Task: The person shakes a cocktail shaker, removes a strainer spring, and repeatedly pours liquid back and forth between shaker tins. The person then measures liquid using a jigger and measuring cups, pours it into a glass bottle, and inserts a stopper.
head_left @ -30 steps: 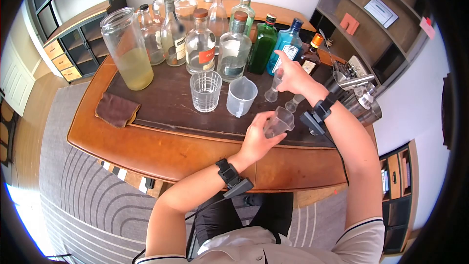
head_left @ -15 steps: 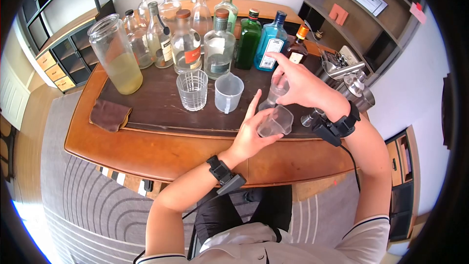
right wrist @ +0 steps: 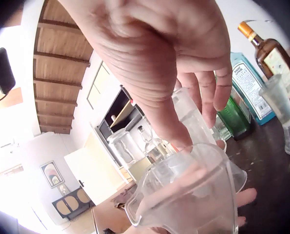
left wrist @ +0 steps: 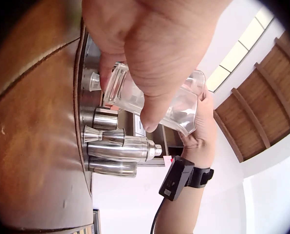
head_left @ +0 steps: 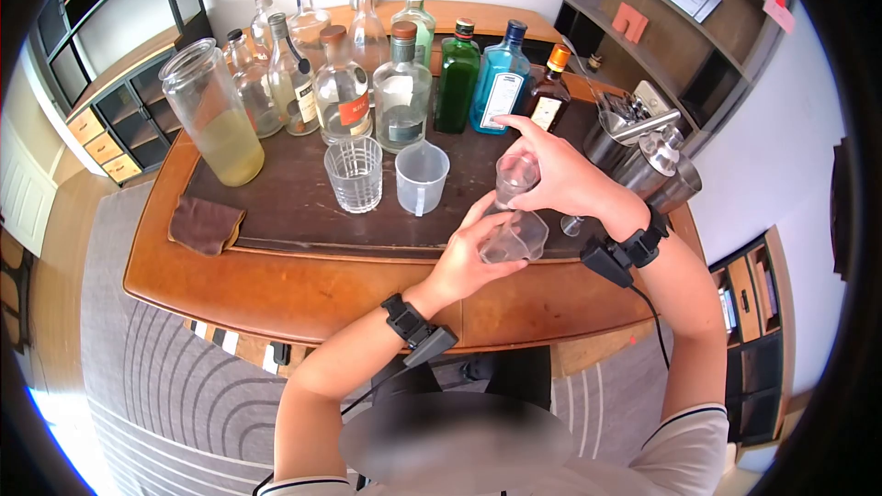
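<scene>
In the head view my left hand (head_left: 469, 253) grips a clear glass with a pouring lip (head_left: 516, 241), thumb on the near side and fingers at the far side. My right hand (head_left: 562, 174) pinches a clear jigger (head_left: 517, 174) between thumb and fingers, its round rim facing up. The jigger sits just beyond the lipped glass's rim and overlaps it in this view. From the right wrist, the lipped glass (right wrist: 188, 195) looms large below the right thumb, with the jigger (right wrist: 191, 114) behind that thumb. Both vessels look empty.
A cut-glass tumbler (head_left: 355, 174) and a plastic measuring cup (head_left: 422, 179) stand left of my hands. Several bottles line the back, including a blue one (head_left: 501, 78). A pitcher of yellowish liquid (head_left: 220, 119), a brown cloth (head_left: 208, 225), a metal jigger (left wrist: 103, 135) and a shaker (left wrist: 128, 148) flank them.
My right hand has lifted the clear jigger off the table and brought it toward me, beside the lipped glass. My left hand keeps hold of that glass, which has shifted only slightly.
</scene>
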`<state>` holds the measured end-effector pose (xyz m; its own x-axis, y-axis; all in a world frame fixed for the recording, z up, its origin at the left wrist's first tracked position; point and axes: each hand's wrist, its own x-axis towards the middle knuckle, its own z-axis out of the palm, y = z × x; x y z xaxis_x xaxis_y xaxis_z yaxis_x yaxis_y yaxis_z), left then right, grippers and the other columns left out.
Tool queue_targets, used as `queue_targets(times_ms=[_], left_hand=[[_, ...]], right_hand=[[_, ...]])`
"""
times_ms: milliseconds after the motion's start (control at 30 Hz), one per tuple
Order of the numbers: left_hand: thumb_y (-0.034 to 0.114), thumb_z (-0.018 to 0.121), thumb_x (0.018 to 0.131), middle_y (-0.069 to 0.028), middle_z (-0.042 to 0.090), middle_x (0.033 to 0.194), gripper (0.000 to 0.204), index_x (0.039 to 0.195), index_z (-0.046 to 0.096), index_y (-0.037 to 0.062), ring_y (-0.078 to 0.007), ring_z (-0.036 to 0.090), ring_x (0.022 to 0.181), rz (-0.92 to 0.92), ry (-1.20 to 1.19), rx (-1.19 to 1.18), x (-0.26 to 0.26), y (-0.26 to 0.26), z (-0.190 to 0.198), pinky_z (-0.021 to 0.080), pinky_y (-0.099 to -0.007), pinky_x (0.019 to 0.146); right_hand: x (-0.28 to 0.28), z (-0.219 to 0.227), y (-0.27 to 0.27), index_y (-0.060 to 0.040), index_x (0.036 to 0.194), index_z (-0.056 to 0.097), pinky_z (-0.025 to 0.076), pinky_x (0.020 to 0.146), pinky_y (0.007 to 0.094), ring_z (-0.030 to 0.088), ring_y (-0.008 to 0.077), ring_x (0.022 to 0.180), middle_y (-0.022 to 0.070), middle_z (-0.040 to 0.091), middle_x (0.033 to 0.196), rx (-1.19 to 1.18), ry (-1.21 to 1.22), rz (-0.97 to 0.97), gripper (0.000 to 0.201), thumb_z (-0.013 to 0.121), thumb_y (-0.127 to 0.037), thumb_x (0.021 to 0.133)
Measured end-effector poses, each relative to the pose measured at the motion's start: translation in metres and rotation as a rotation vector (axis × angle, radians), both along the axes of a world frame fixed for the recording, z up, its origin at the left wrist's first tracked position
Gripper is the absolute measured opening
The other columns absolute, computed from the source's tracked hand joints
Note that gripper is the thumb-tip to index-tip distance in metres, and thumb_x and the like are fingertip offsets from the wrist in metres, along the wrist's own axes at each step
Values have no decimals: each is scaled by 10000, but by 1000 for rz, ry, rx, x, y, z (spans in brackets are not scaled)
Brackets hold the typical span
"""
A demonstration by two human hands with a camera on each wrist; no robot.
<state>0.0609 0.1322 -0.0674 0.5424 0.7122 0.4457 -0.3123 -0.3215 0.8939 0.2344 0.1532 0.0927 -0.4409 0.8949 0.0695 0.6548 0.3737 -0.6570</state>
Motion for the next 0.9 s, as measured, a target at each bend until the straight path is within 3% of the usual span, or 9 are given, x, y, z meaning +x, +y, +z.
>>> queue_targets(times_ms=[133,467,533,633,700,800,900], left_hand=[[-63,812,784,-105,174,1607,711,1416,488,-26,-280,528,1324,-32,-18,-9,-1,-2,1,492,-422,1097],[-85,812,769,-90,92,1652,715,1408,496,-28,-292,512,1349,-101,-88,-14,-2,-7,14,505,-442,1082],[-82,818,763,-75,170,1607,712,1400,503,-36,-288,526,1336,-72,-157,-60,-2,-8,14,526,-414,1053],[-76,824,759,-76,284,1492,691,1381,525,-41,-270,566,1284,-6,-164,-76,-1,-10,17,548,-378,1006],[-73,826,759,-73,333,1418,678,1372,537,-35,-252,585,1248,41,-100,-26,-4,-9,15,550,-363,990],[-64,829,760,-70,406,1317,663,1361,554,-24,-220,611,1189,99,-50,-2,-4,-7,13,549,-339,974],[-50,832,764,-66,456,1263,657,1361,560,-9,-198,619,1158,140,-37,-46,-3,-7,14,541,-327,977]], right_hand=[[7,-5,-6,-77,1500,355,533,867,317,629,148,1014,92,665,1065,-207,236,-96,909,822,-6,723],[18,-24,-13,-36,1370,457,551,902,320,679,174,1026,132,678,1151,-170,506,-199,742,838,22,736],[23,-28,-10,-4,1262,488,556,832,315,676,163,969,136,693,1087,-100,633,-239,677,870,5,703],[29,-27,-13,-3,1232,494,559,821,316,677,157,960,139,695,1085,-54,702,-272,658,874,12,695],[38,-33,-13,-21,1179,519,548,771,291,671,136,944,118,707,1077,-12,700,-255,597,875,-1,700],[44,-34,-22,-64,1119,565,497,702,239,653,86,909,43,728,1036,137,450,-236,507,865,-56,711],[42,-34,-33,-69,1113,581,497,711,249,658,91,904,38,731,1042,180,336,-252,490,860,-76,711]])
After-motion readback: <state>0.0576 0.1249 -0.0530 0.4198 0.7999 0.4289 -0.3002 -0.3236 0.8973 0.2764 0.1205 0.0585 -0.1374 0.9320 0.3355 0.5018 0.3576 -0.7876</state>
